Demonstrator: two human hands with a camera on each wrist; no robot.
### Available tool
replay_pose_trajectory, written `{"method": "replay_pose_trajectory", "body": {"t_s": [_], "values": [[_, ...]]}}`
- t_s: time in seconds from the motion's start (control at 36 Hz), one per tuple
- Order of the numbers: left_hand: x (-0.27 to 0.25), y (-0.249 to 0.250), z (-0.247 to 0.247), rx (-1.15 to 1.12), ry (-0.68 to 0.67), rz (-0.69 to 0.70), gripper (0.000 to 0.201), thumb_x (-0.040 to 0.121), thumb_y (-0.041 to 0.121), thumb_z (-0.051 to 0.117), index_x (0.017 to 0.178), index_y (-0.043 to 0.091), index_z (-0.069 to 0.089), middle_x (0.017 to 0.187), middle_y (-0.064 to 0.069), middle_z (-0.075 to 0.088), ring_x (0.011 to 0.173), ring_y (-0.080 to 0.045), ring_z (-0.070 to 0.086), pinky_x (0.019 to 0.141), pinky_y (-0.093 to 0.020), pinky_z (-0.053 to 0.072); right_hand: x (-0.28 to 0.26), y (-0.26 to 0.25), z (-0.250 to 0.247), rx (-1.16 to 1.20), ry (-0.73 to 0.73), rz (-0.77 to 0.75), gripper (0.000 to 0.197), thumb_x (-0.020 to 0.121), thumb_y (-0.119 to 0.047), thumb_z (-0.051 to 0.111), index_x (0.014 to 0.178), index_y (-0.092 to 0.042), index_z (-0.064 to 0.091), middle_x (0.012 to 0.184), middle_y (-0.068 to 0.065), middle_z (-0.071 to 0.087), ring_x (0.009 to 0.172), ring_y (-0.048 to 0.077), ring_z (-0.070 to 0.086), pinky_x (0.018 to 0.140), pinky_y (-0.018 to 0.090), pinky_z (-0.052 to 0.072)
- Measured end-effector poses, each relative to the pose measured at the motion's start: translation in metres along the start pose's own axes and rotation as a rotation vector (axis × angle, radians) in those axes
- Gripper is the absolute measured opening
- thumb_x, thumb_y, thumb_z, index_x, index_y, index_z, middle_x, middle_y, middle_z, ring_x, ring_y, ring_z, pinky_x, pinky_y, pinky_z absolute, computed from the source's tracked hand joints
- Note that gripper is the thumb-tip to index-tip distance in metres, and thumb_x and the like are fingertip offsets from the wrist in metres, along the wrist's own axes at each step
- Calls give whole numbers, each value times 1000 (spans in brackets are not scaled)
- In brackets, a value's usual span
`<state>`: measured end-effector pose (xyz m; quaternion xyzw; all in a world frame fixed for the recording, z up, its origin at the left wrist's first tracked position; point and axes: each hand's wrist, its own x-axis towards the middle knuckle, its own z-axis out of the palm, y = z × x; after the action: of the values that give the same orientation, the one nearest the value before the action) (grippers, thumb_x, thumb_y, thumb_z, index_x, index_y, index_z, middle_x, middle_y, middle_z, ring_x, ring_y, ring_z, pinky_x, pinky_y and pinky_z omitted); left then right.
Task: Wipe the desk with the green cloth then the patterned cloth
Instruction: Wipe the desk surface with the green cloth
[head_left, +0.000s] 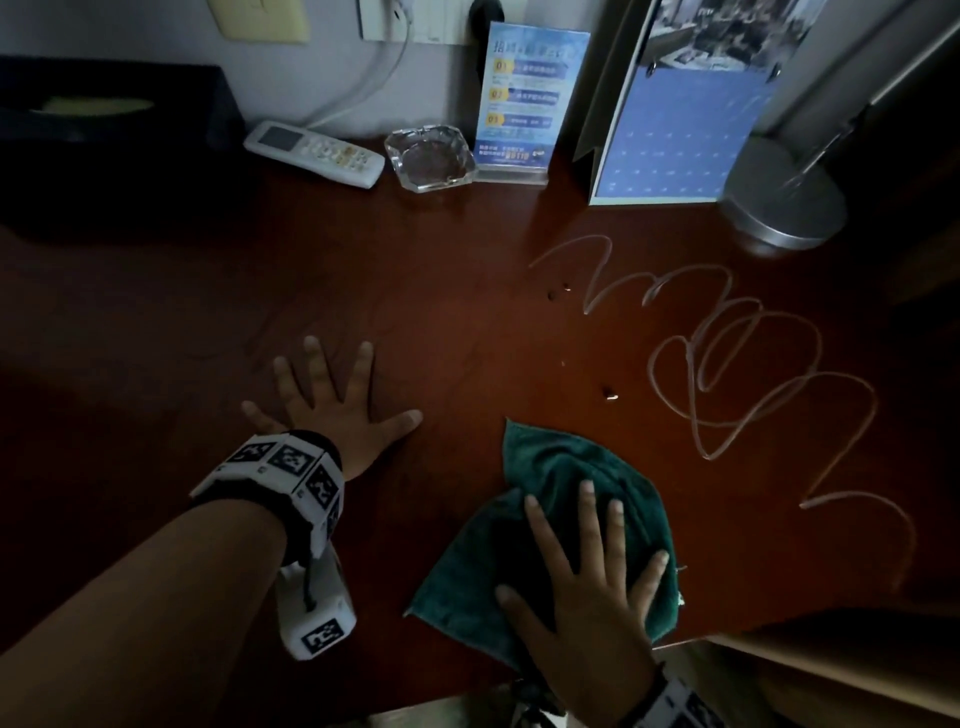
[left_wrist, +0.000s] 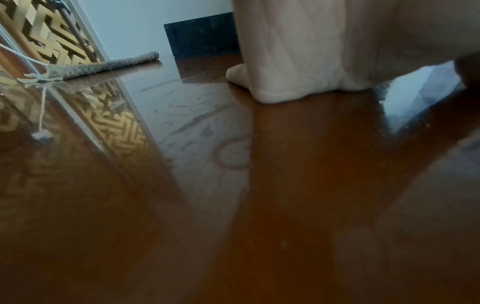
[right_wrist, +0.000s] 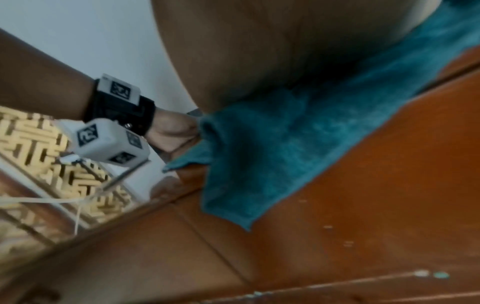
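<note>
The green cloth lies crumpled on the dark red-brown desk near its front edge. My right hand presses flat on it with fingers spread. In the right wrist view the cloth shows under my palm. My left hand rests flat on bare wood to the cloth's left, fingers splayed, holding nothing. Looping pale streaks mark the desk beyond the cloth on the right. A grey patterned cloth lies at the desk's left end in the left wrist view.
Along the back stand a white remote, a glass ashtray, a blue sign stand, a desk calendar and a round metal lamp base. A black tissue box sits back left. Small crumbs dot the wood.
</note>
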<state>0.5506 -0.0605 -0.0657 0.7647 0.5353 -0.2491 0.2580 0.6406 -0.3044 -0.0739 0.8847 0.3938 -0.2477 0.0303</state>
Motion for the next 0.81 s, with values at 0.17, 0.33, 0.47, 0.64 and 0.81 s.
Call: {"method": "replay_pose_trajectory", "body": {"t_s": [0.17,0.33,0.47,0.64,0.81], "values": [[-1,0,-2,-6,-18,6,95,71,87,24,138,47,-29,144,0,-46,137,-33,-34,107,-66,-10,6,26,-7,3,-30,-239,74,75,-84,23,133,-65,-19,145,-14,-44,131,17,-46,101,57,-30],[-3,1,-4,-15,-33,5,93,73,86,26,138,47,-29,144,0,-46,137,-33,-34,108,-65,-9,20,39,-25,-111,-125,-395,76,81,-77,34,131,-65,-22,143,-17,-46,129,15,-48,102,59,-28],[-3,1,-4,-11,-40,4,94,73,86,26,138,47,-29,143,0,-48,137,-34,-34,108,-65,-9,39,46,-37,-168,-178,-503,78,80,-77,39,128,-69,-22,141,-22,-46,129,13,-47,101,56,-31],[-4,2,-6,-2,-40,5,94,74,86,26,139,46,-29,144,-1,-47,137,-34,-32,108,-66,-9,62,51,-54,-304,-231,-618,83,79,-77,42,133,-64,-19,142,-19,-46,129,14,-47,102,56,-30],[-2,2,-6,-2,-46,2,94,73,86,26,137,47,-31,143,-1,-48,137,-34,-33,108,-66,-10,85,52,-74,-474,-287,-733,84,78,-76,45,133,-65,-18,141,-18,-47,129,14,-48,101,51,-33]]}}
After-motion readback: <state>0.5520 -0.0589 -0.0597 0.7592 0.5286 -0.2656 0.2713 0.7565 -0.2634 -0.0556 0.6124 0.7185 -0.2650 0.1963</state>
